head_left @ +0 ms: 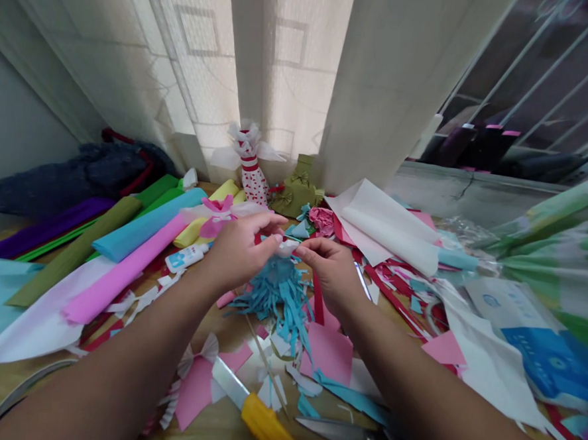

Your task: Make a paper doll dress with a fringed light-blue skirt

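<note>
My left hand and my right hand meet above the table, with their fingertips pinching the small white top of a bundle of blue fringed crepe paper. The blue strips hang down from that top. A red paper strip runs down beside my right palm. Just past my left hand lie a white glue bottle and a pink paper bow. Below my hands are a yellow utility knife and steel scissors, partly hidden by my right forearm.
Rolled crepe paper in several colours fills the left of the wooden table, and paper scraps cover the rest. A red-and-white paper figure and a green paper piece stand against the curtain. A window grille is at the upper right.
</note>
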Tool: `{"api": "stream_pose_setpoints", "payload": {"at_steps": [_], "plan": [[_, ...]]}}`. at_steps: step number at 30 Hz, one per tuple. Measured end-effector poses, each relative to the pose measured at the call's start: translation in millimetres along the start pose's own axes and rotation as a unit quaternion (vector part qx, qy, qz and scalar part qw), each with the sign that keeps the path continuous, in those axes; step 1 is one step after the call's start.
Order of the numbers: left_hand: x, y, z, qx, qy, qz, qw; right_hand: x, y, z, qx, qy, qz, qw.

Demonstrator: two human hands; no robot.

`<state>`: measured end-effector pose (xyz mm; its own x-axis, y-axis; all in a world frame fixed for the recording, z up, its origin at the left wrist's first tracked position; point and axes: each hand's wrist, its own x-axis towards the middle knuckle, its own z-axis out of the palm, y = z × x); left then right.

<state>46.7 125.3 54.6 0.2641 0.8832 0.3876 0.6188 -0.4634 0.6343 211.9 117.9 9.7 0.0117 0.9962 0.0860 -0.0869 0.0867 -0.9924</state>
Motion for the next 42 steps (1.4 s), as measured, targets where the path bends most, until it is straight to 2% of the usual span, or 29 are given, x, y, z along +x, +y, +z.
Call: {"api": "stream_pose_setpoints", "payload": {"at_steps": [5, 13, 20, 25, 32, 35, 39, 42], "plan": [[10, 4, -5.9, 0.051, -0.062, -0.016, 0.997, -2, 0, 2, 0.008, 0.011, 0.006, 1.0], [13, 9, -8.0, 0.108, -0.086, 0.022, 0.99, -4, 0, 3, 0.019, 0.021, 0.018, 0.999], [14, 7, -7.5, 0.126, -0.088, 0.06, 0.986, -8, -2, 2, -0.006, 0.02, 0.006, 1.0], [9, 3, -6.5, 0.113, -0.056, 0.086, 0.988, -12, -6, 5, -0.034, 0.027, -0.007, 0.999], [-1, 12, -12.3, 0.103, -0.036, 0.089, 0.99, -18, -10, 7, -0.064, 0.024, -0.027, 0.997], [-7, 16, -15.9, 0.104, -0.031, 0.098, 0.989, -23, -16, 7, -0.127, 0.031, -0.09, 0.987], [-17, 20, -23.5, 0.113, -0.016, 0.112, 0.987, -30, -27, 7, -0.239, 0.031, -0.229, 0.943], [-24, 23, -31.4, 0.111, -0.007, 0.132, 0.985, -37, -33, 7, -0.272, 0.02, -0.28, 0.92]]}}
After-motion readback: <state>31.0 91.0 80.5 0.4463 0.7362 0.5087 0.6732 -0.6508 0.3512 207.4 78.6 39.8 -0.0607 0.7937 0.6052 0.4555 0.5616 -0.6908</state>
